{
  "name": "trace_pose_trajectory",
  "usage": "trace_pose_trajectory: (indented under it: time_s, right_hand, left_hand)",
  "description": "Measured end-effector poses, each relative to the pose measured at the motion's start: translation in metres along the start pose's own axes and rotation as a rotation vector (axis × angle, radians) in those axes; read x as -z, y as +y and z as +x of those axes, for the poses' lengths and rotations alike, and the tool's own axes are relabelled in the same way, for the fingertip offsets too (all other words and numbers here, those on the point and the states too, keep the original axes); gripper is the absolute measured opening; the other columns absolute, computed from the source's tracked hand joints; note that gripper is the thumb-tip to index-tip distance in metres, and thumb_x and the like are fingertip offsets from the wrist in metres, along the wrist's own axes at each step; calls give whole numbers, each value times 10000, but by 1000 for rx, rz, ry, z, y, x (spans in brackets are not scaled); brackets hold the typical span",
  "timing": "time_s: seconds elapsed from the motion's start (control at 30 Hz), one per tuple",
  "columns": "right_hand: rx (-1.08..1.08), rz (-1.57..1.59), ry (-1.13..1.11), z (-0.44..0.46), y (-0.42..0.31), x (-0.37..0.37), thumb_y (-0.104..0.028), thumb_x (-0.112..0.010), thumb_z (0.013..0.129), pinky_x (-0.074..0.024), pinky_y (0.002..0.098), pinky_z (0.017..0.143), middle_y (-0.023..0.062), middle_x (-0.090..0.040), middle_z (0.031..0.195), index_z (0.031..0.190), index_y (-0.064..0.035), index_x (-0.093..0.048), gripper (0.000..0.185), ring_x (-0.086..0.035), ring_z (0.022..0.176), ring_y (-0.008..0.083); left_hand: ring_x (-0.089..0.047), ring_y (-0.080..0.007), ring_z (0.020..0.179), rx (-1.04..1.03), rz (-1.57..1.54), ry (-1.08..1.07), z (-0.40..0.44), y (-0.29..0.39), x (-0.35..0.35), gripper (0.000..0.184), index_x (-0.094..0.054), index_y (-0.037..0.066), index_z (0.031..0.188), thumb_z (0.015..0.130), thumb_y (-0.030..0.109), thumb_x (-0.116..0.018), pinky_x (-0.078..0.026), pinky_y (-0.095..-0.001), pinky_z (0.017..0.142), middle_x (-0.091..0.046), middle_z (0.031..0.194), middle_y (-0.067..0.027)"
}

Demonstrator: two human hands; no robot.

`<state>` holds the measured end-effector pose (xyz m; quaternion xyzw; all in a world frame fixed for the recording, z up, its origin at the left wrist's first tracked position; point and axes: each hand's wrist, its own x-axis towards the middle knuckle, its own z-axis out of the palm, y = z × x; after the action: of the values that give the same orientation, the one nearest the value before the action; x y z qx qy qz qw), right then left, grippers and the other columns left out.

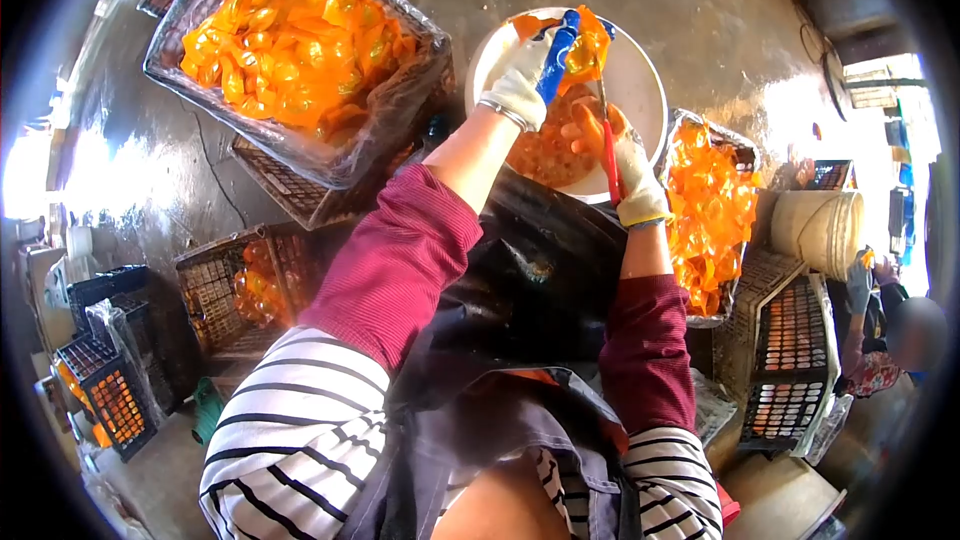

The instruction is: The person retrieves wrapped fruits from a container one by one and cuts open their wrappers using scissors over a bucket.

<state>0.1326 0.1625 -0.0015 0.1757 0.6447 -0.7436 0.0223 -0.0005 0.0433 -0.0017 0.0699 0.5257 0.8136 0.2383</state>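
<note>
My left hand (525,80), in a white glove with blue fingers, grips a glossy orange piece (588,48) that looks like fruit peel or skin. It is held above a round white tub (648,65). My right hand (628,165), in a white glove with bare fingertips, is closed on a red-handled cutting tool (612,162). The tool's thin metal blade points up to the orange piece; whether it is a knife or scissors I cannot tell. Wet orange bits (550,152) lie in the tub below both hands.
A plastic-lined crate (165,65) heaped with orange pieces stands at upper left. Another filled crate (705,215) is right of the tub. Brown crate (190,270), black crates (790,360) and a cream bucket (815,230) stand around. A person (880,325) is at far right.
</note>
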Motion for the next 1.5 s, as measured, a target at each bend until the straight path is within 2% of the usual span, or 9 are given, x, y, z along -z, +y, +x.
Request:
trace_pose_trajectory:
  time_s: [0.2,0.3,0.53,0.63,0.9,1.03,1.2,1.23,1.5]
  right_hand:
    - [-116,114,53,-7,-8,-2,-190,-515,906,-427,217,468,128,-639,696,1073,-16,-555,244,-562,508,142]
    - [-96,86,45,-4,-5,-4,-199,-526,905,-426,221,460,113,-633,680,1063,-16,-565,245,-560,497,141]
    - [124,18,135,24,44,13,-158,-561,878,-489,235,539,138,-614,967,1132,-15,-508,297,-638,715,206]
    - [25,89,117,17,37,13,-160,-567,876,-496,231,565,113,-608,979,1111,-16,-517,280,-636,764,196]
    - [-9,185,197,14,27,9,-116,-543,876,-469,259,553,150,-621,971,1184,-2,-483,334,-618,734,189]
    - [308,-451,232,36,67,28,-191,-583,869,-468,255,572,109,-625,906,1152,-25,-516,335,-605,716,163]
    - [-156,-265,141,3,0,-6,-118,-558,888,-485,232,649,61,-604,952,1112,-19,-551,245,-590,775,132]
    - [-144,-336,146,3,0,-7,-115,-551,892,-480,229,639,58,-605,932,1112,-16,-549,241,-589,767,131]
    - [229,-596,198,47,92,33,-197,-569,893,-412,190,535,22,-613,818,1069,-23,-574,248,-575,656,106]
  left_hand:
    - [-539,-205,1073,-99,45,-72,11,-16,12,545,-506,37,1226,883,461,-514,-412,-272,890,-567,1188,-87]
    - [-576,-114,966,0,-99,-62,-6,13,0,361,-556,8,1137,887,267,-578,-443,-224,839,-610,1087,-50]
    - [-598,-178,925,-357,1266,-533,-3,11,11,223,-614,75,1060,860,160,-564,-464,-263,788,-636,997,-79]
    - [-611,-226,920,-280,1163,-628,1,15,14,235,-627,60,1027,852,191,-542,-462,-297,807,-641,988,-116]
    - [-622,-314,883,-116,1309,-233,12,-5,18,272,-643,17,974,833,195,-492,-478,-370,769,-632,978,-199]
    - [-620,-307,891,-129,1509,-326,6,4,17,273,-652,11,944,826,191,-482,-477,-361,790,-632,964,-200]
    - [-636,-271,825,-199,1520,-191,24,-18,32,237,-658,-20,902,794,124,-503,-497,-333,741,-643,870,-183]
    - [-584,-311,1010,-46,1540,-213,24,-15,32,337,-620,18,1034,853,213,-414,-435,-360,890,-611,1060,-201]
    - [-627,-298,865,50,1423,-104,1,8,18,299,-626,-12,983,806,195,-501,-483,-363,770,-646,919,-189]
